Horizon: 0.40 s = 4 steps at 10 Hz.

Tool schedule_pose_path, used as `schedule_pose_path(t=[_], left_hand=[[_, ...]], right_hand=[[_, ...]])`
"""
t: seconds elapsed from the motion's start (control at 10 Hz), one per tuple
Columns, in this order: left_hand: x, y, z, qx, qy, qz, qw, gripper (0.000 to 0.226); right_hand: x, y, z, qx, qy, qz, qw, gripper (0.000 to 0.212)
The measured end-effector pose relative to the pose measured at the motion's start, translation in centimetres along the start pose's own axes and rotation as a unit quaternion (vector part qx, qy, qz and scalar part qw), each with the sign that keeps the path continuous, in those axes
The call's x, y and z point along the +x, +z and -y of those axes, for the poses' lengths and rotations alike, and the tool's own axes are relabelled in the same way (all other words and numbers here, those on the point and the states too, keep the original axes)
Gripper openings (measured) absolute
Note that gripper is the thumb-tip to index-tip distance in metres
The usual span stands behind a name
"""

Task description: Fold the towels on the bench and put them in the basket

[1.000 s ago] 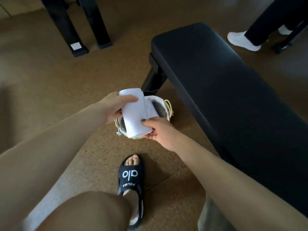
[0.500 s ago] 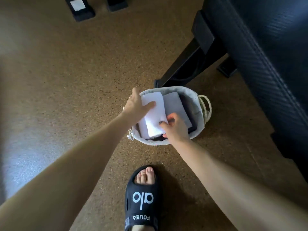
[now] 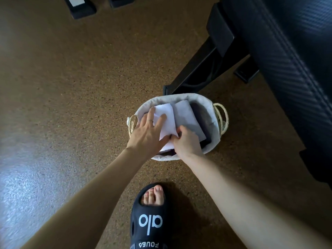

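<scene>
Head view: you are looking down at a white folded towel [image 3: 167, 119]. It lies inside the basket [image 3: 206, 105], on the left side of it. Just beside it, on the right, sits a second folded towel [image 3: 188, 117], a bit greyer. Under that one there is something dark [image 3: 202, 114], and you cannot tell what it is.

Your left hand [image 3: 149, 133] lies flat on the white folded towel. Its fingers [image 3: 160, 119] are spread wide and press down on the cloth. It does not grip anything. A thin ring [image 3: 149, 120] shows on one finger.

Your right hand [image 3: 186, 141] is curled at the near edge of the same towel. Its fingertips [image 3: 179, 129] are bent and touch the cloth. You cannot tell if they pinch it or just push it.

The basket is round, with a pale cloth lining and rope handles [image 3: 221, 117] on both sides. It stands on the brown speckled floor [image 3: 71, 87].

The black bench [image 3: 296, 60] is up on the right, near the basket. One black bench leg [image 3: 194, 72] comes down right behind the basket.

Your foot in a black slipper [image 3: 149, 218] is on the floor below the basket, well apart from it. The slipper has white letters on it.
</scene>
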<state>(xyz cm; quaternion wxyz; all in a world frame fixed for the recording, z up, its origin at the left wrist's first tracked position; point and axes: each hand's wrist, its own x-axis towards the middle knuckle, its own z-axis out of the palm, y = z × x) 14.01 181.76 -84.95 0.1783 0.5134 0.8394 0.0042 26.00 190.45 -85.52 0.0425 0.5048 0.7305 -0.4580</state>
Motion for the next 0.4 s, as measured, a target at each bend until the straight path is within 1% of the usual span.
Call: schedule_pose_path(t=[0.1,0.2,0.3,0.4], left_hand=[[0.5,-0.3,-0.6,0.041,-0.002,0.032,0.999,0.085],[1.1,-0.4,-0.7,0.059,-0.013,0.068,0.996,0.089],[1.2,-0.3,-1.0,0.097,-0.013,0.092,0.991,0.089],[1.7,-1.9,-1.3,0.127,-0.015,0.118,0.985,0.088]], right_hand=[[-0.1,0.2,0.1,-0.076,-0.021,-0.024,0.997,0.013],[-0.1,-0.3,0.6,-0.108,-0.019,-0.042,0.993,0.018],[-0.6,-0.3,0.4,-0.131,-0.005,-0.054,0.990,0.022],[-1.7,-0.8,1.2,-0.124,-0.031,-0.078,0.989,0.017]])
